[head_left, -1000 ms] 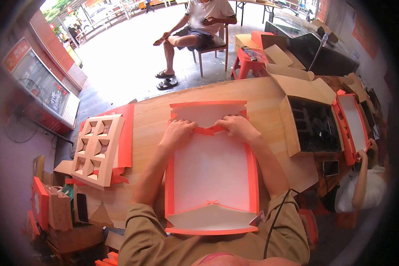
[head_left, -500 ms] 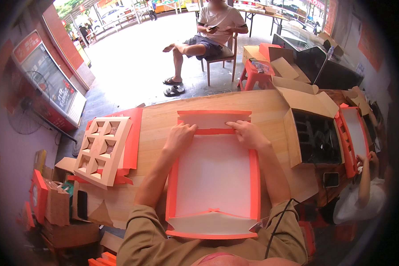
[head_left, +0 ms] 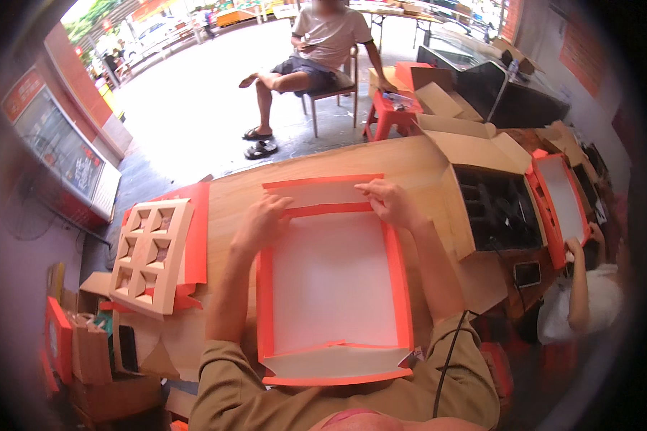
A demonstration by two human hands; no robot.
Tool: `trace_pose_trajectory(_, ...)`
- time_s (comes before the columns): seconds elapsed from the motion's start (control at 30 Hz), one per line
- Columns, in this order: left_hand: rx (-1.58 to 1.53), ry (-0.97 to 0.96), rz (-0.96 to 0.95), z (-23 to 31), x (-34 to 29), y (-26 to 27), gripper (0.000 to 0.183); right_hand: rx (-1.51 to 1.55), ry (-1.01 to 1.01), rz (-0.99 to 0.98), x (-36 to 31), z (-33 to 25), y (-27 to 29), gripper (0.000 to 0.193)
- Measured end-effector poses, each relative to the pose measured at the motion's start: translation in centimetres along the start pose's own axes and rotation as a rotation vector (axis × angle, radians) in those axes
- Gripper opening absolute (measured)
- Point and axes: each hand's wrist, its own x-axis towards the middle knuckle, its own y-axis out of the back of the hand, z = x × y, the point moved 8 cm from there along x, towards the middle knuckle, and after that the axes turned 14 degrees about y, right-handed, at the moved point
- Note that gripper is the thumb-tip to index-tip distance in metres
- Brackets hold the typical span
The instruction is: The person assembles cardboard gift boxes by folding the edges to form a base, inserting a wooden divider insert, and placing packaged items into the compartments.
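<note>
A shallow red cardboard box (head_left: 334, 280) with a pale inside lies in front of me, its near end against my body. Its far flap (head_left: 323, 192) stands partly folded out beyond a red crease. My left hand (head_left: 264, 219) is closed at the left end of that flap, fingertips near the crease. At the flap's right end, my right hand (head_left: 388, 203) pinches the edge, its fingers bent. The near flap (head_left: 338, 365) is raised and slopes toward me, with slanted corner folds.
To the left, a beige compartment insert (head_left: 151, 255) lies over red card (head_left: 198, 237). A phone (head_left: 128, 348) is beside it. On the right stand an open carton (head_left: 499, 208), another phone (head_left: 527, 273) and a co-worker's red tray (head_left: 561, 197). Across the table sits a person (head_left: 327, 43).
The whole view has shifted slightly. My right hand has moved up to the far flap's upper right edge, and my left hand has slid outward toward its left end. The seated person's arm now reaches toward the red stool.
</note>
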Motion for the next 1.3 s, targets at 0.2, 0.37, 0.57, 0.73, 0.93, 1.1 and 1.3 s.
trace_pose_trajectory(0.2,-0.058,0.257,-0.015,-4.3,0.3,3.3,0.029,-0.116,-0.443,0.013,-1.9,2.1,5.3,0.028)
trace_pose_trajectory(0.37,-0.206,0.227,-0.012,-8.9,0.6,-0.6,0.032,-0.061,-0.532,-0.1,-3.0,5.2,1.9,0.042)
trace_pose_trajectory(0.57,-0.666,0.486,-0.231,-10.3,1.4,-4.2,0.025,0.455,-0.471,0.074,-5.3,9.8,-2.5,0.037)
trace_pose_trajectory(0.73,-1.134,0.344,-0.016,-12.8,0.6,-5.4,0.016,0.308,-0.404,0.132,-4.9,10.4,-2.0,0.028)
trace_pose_trajectory(0.93,-1.134,0.344,-0.27,-13.2,0.1,-7.1,0.016,0.563,-0.352,0.093,-4.6,9.2,-2.2,0.013)
trace_pose_trajectory(1.1,-1.272,0.179,-0.46,-11.5,-0.3,-5.2,0.026,0.546,-0.319,0.046,-4.4,8.4,-2.2,0.01)
trace_pose_trajectory(1.3,-1.028,0.25,-0.58,-8.5,-0.9,-2.4,0.027,0.65,-0.277,0.006,-4.6,7.9,-2.7,0.011)
